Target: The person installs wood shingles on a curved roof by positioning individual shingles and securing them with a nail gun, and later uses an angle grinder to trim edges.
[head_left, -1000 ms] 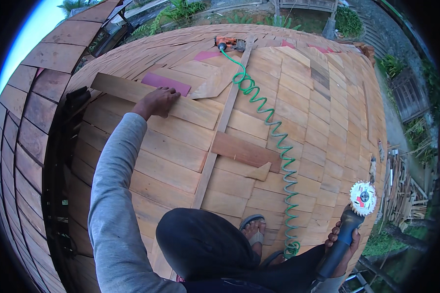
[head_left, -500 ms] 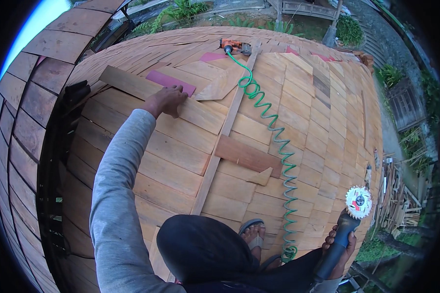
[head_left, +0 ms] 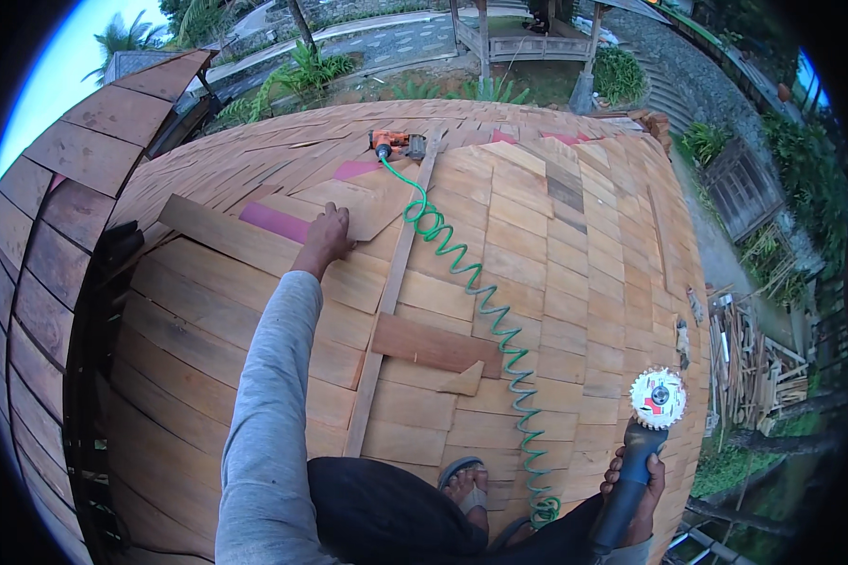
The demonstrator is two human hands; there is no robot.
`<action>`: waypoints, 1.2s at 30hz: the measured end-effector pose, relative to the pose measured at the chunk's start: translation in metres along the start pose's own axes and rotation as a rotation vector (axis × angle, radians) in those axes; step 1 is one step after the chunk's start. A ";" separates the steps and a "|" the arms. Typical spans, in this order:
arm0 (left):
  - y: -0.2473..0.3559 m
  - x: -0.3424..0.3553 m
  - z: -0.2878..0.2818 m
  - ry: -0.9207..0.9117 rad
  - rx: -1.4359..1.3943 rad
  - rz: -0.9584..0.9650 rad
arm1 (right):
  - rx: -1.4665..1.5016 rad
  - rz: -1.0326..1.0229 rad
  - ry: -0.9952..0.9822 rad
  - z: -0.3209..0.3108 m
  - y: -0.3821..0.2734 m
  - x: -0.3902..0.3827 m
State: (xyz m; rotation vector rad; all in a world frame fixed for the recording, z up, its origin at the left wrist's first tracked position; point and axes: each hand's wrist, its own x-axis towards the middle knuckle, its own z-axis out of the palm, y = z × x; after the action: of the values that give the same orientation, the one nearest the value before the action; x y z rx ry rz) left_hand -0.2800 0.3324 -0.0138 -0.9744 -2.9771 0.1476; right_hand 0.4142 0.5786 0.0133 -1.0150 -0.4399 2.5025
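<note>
My left hand reaches forward, fingers apart and curved, touching a pale, angled wooden shingle beside a pink strip. A long board lies just left of it. My right hand is closed round the dark body of an angle grinder, whose white toothed disc points upward. An orange-and-black pneumatic nailer lies near the far edge, with a green coiled hose running down toward my sandalled foot.
A straight batten crosses the curved shingle roof, with a reddish board across it. A raised tiled roof edge and dark gap border the left. Below the roof's edges are scrap timber, a path, plants and a wooden pavilion.
My left hand has moved off the long board and farther forward onto the angled shingle. The view has tilted up, so the roof appears lower. My right hand still holds the grinder.
</note>
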 end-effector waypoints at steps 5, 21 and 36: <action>-0.037 0.016 -0.014 0.076 0.098 -0.046 | 0.045 0.016 0.025 -0.002 0.000 0.008; -0.029 0.023 0.015 0.201 -0.007 -0.090 | -0.048 -0.002 0.037 0.007 0.005 0.009; -0.024 -0.102 0.006 0.113 -0.059 0.430 | -0.055 0.002 0.003 0.010 0.008 0.004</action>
State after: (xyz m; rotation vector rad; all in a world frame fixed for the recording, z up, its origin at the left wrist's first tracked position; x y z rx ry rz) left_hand -0.2116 0.2525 -0.0151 -1.5604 -2.6420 0.0038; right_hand 0.4023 0.5723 0.0146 -1.0410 -0.5091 2.5030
